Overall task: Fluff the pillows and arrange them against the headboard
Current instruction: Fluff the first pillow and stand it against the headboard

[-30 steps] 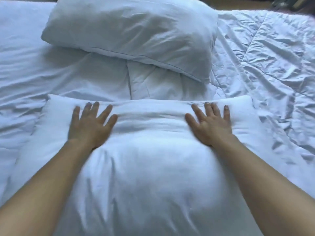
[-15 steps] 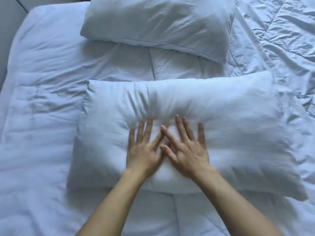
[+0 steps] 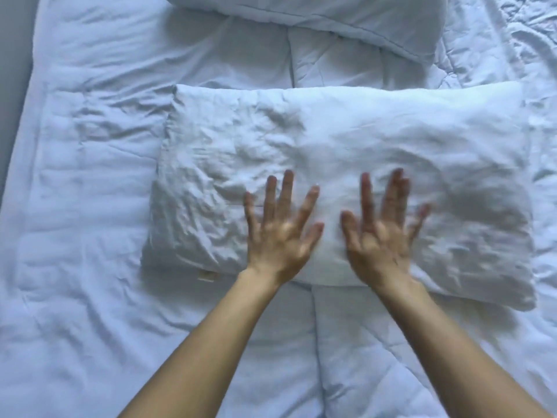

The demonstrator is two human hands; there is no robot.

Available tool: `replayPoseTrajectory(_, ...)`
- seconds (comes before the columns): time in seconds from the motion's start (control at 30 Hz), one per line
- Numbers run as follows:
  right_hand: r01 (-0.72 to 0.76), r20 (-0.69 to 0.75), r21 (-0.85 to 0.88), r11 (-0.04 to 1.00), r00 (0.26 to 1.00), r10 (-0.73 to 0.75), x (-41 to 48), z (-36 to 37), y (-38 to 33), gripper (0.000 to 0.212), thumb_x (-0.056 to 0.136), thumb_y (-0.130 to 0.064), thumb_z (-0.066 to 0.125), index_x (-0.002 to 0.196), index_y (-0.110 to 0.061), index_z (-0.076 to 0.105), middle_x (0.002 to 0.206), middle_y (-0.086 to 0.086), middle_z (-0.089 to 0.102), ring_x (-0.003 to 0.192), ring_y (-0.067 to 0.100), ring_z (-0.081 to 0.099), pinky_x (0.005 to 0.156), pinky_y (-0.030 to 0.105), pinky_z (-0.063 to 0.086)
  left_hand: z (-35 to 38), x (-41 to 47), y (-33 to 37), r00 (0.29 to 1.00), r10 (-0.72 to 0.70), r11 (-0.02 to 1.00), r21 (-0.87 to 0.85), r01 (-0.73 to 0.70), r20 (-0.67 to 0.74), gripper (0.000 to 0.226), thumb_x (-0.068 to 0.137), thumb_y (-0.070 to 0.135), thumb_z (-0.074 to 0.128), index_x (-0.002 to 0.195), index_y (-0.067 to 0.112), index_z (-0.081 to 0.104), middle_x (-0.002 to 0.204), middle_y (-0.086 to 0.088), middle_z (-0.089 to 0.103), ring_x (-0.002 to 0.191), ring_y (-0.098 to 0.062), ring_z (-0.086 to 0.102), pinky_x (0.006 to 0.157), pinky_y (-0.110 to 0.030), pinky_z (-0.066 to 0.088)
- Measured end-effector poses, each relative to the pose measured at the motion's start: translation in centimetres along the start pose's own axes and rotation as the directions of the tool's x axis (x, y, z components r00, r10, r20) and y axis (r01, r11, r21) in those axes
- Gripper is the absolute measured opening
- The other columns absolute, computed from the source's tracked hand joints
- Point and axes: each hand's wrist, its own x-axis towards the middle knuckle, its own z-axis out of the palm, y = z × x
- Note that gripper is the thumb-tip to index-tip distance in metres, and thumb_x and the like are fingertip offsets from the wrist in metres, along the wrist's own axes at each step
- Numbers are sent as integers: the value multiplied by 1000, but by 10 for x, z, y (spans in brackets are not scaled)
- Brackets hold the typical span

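while both hands blur with motion, the left hand [image 3: 280, 236] and right hand [image 3: 381, 239] spread open-fingered, gripping nothing, over the near pillow [image 3: 346, 164] lying flat on the duvet [image 3: 90, 206]. whether the palms touch it is unclear. the far pillow [image 3: 346, 16] is cut off at top.

No legible text anywhere; small tan tag [image 3: 207, 276] at near pillow's [image 3: 346, 140] edge, possibly printed, too blurred.

White quilted bed [image 3: 75, 297]; near pillow [image 3: 346, 140] flat; far pillow [image 3: 346, 13] beyond.
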Motion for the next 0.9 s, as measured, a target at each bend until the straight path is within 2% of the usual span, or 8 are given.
replayPoseTrajectory(0.13, 91, 127, -91, 992, 989, -79, 45, 23, -29, 65, 98, -63, 19, 158, -43, 4, 168, 4, -11, 154, 18, -14, 116, 57, -21, 18, 40, 0, 990, -90, 994, 64, 83, 108, 67, 99, 59, 28, 159, 41, 5, 170, 1, -3, 156, -24, -8, 120, -62, -6)
replayPoseTrajectory(0.37, -188, 142, -250, 950, 963, 228, 92, -9, 74, 79, 88, -80, 3, 156, -42, -14, 163, -1, -30, 151, 18, -25, 117, 60, -16, -1, 30, -94, 898, -404, 907, 201, 369, 174, 72, 93, 71, 16, 158, 41, 12, 169, 7, -4, 156, -25, -4, 121, -58, -5)
replayPoseTrajectory(0.47, -155, 98, -153, 976, 980, 171, 129, -22, 51, 78, 92, -71, 14, 160, -35, 2, 168, 7, -12, 154, 23, -13, 117, 61, -15, -15, 82, -75, 922, -347, 938, 69, 340, 171, 76, 91, 70, 10, 159, 36, 5, 169, 8, -3, 154, -24, -14, 118, -58, -15)
replayPoseTrajectory(0.57, 71, 103, -87, 994, 993, -62, 185, -24, 10, 71, 94, -66, 16, 159, -35, 14, 169, 8, 2, 155, 22, -1, 119, 58, -14, -17, 167, -40, 974, -165, 985, -24, 170, 154, 70, 96, 67, 14, 159, 38, 11, 169, 5, 3, 155, -23, -12, 117, -56, -19)
replayPoseTrajectory(0.67, 255, 215, -174, 951, 952, -217, 219, -7, 5, 73, 91, -75, 5, 156, -43, 12, 168, 6, 9, 155, 20, 5, 119, 57, -13, -2, 224, -40, 963, 14, 999, 26, -22, 268, 65, 96, 69, 10, 157, 48, 0, 170, 3, 3, 155, -18, -4, 120, -57, -14)
replayPoseTrajectory(0.77, 86, 310, -229, 970, 951, -11, 245, 2, 59, 80, 85, -81, -1, 155, -45, 8, 167, 4, 15, 155, 18, 6, 120, 56, -12, 19, 227, -100, 926, -195, 975, 163, 148, 324, 69, 90, 72, -5, 155, 49, -4, 170, 5, 1, 155, -17, -5, 121, -52, -12)
replayPoseTrajectory(0.83, -22, 370, -262, 965, 921, 122, 269, 3, 98, 77, 87, -79, 0, 153, -44, 18, 165, 0, 23, 153, 18, 13, 121, 58, -6, 25, 221, -142, 897, -282, 942, 275, 192, 341, 66, 94, 65, -4, 157, 46, -4, 170, 6, -1, 155, -18, -8, 121, -53, -12)
replayPoseTrajectory(0.9, -6, 413, -286, 958, 902, 128, 298, 1, 124, 66, 91, -74, 6, 143, -46, 36, 156, -6, 39, 147, 18, 30, 119, 59, 4, 25, 234, -165, 878, -283, 930, 335, 153, 385, 61, 98, 58, 0, 157, 44, -3, 170, 7, 0, 155, -20, -7, 120, -56, -14)
